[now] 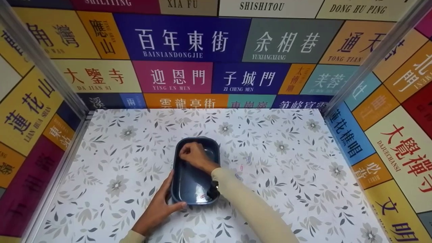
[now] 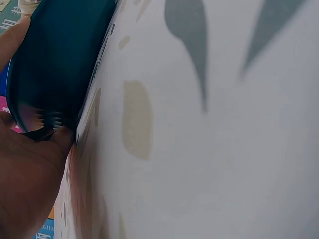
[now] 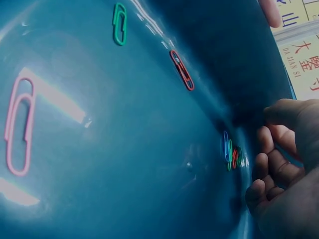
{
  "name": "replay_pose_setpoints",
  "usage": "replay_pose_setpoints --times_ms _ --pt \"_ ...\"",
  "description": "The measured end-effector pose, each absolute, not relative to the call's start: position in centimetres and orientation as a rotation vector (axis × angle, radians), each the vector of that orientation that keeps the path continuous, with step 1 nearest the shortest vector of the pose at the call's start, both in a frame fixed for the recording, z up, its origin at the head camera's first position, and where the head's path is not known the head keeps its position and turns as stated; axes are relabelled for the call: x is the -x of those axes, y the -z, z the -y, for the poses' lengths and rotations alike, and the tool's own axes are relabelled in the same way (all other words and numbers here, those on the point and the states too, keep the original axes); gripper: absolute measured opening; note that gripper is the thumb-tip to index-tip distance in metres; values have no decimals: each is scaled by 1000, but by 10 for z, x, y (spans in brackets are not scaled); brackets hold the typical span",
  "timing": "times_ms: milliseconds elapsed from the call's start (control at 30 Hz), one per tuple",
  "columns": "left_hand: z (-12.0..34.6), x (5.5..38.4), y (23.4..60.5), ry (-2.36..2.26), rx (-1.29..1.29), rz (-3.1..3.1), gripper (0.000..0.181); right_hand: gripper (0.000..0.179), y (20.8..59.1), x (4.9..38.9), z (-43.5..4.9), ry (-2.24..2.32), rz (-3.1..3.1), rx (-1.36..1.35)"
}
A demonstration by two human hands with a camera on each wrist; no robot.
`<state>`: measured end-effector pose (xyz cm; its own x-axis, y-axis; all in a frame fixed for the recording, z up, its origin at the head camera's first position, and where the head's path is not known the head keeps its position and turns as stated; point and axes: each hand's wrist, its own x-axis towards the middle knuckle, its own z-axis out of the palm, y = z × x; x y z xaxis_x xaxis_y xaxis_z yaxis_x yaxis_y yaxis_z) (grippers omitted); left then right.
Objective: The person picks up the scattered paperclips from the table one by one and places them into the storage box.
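Note:
A dark blue plastic box (image 1: 190,184) with rounded corners stands on the table. My left hand (image 1: 160,206) holds its near left corner, fingers along the left wall and thumb at the near edge. My right hand (image 1: 198,156) reaches inside, by the left wall, with curled fingers. Its thumb and index fingertips come together; whether anything is between them is hidden. Close to those fingers lies a small cluster of blue, green and red paper clips (image 3: 232,151). A pink paper clip (image 3: 20,124), a green paper clip (image 3: 119,24) and a red paper clip (image 3: 181,69) lie apart on the box floor.
Right of the box, a pink paper clip (image 1: 241,167) and a blue paper clip (image 1: 249,159) lie on the floral-patterned tabletop (image 1: 290,189). A small item, perhaps another clip, shows beside the right sleeve (image 1: 249,199). Colourful panels with lettering (image 1: 182,37) enclose the back and sides.

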<state>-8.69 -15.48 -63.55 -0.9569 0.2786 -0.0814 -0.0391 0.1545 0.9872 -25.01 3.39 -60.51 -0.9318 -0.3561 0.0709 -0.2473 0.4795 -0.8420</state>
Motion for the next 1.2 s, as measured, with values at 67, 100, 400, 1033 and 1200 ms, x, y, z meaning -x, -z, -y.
replay_pose_setpoints --times_ms 67,100,400,1033,1200 --pt "155 87 635 -1887 -236 -2186 123 6 604 250 -34 1465 -2596 534" --pt "155 87 636 -1887 -236 -2188 123 5 604 249 -34 1475 -2589 533" --pt "154 87 635 -1883 -225 -2180 123 6 584 250 -41 1572 -2525 568" --pt "154 87 635 -1895 -222 -2176 123 5 569 235 -98 1725 -2635 589" --pt "153 87 634 -1880 -200 -2176 123 5 571 226 -113 1770 -2669 542"
